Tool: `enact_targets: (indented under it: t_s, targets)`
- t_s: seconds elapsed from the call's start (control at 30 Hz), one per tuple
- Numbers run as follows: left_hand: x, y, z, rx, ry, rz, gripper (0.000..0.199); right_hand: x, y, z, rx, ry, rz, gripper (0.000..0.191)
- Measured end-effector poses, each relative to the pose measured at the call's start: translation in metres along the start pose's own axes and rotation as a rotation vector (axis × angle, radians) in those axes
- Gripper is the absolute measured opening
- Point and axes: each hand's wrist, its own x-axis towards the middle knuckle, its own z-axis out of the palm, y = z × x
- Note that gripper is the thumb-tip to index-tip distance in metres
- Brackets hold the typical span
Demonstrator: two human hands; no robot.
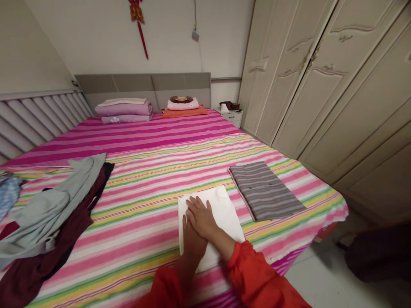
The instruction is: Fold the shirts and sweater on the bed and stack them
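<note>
A white folded garment (pixel 224 209) lies flat on the striped bedspread, close in front of me. My right hand (pixel 202 218) rests on it with the fingers stretched out and slightly apart. Partly under it, my left hand (pixel 194 241) also lies on the white cloth; some of its fingers are covered by the right hand, but those that show are straight. Neither hand grips anything. To the right of the white garment is a grey striped folded shirt (pixel 266 190), with a narrow strip of bedspread between them.
On the left side of the bed lie loose clothes: a grey garment (pixel 61 201), a maroon one (pixel 73 226) and a blue one (pixel 8 192). Folded purple bedding (pixel 125 109) and a pillow (pixel 183 104) sit near the headboard (pixel 180 87). A wardrobe (pixel 308 81) stands at right.
</note>
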Motion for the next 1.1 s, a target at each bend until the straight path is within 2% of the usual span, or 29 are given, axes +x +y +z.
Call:
enact_targets:
  t_s: [0.1,0.23,0.33,0.47,0.53,0.6,0.67,0.73,0.83,0.93,1.1]
  targets:
    - [-0.008,0.004,0.0,0.084,-0.016,-0.006,0.063,0.016,0.024,-0.001,-0.085,-0.05,0.105,0.053]
    - [-0.003,0.01,-0.007,0.137,-0.058,-0.06,0.064,0.025,0.069,-0.011,-0.205,0.034,0.231,0.055]
    - [0.001,0.013,-0.011,0.125,-0.099,-0.089,0.063,0.027,0.088,-0.016,-0.193,0.11,0.322,0.053]
    - [0.001,0.012,-0.016,0.083,-0.145,-0.126,0.057,0.024,0.087,-0.022,-0.183,0.234,0.48,0.052]
    - [0.001,0.013,-0.016,0.035,-0.156,-0.168,0.051,0.017,0.077,-0.024,-0.203,0.285,0.49,0.054]
    - [0.004,0.018,-0.015,-0.028,-0.156,-0.145,0.05,0.009,0.067,-0.023,-0.224,0.302,0.382,0.055]
    - [0.012,0.023,-0.012,-0.069,-0.173,-0.068,0.051,0.0,0.06,-0.019,-0.238,0.254,0.246,0.053]
    - [0.024,0.025,-0.008,-0.055,-0.224,-0.037,0.052,-0.006,0.06,-0.014,-0.24,0.182,0.224,0.051]
    - [0.045,0.014,-0.005,0.02,-0.276,-0.082,0.053,-0.009,0.071,-0.006,-0.234,0.151,0.327,0.051]
    - [0.064,-0.007,-0.007,0.075,-0.252,-0.122,0.053,-0.009,0.08,-0.001,-0.233,0.188,0.332,0.052]
    - [0.076,-0.03,-0.013,0.124,-0.289,-0.236,0.054,-0.008,0.081,-0.002,-0.202,0.168,0.349,0.053]
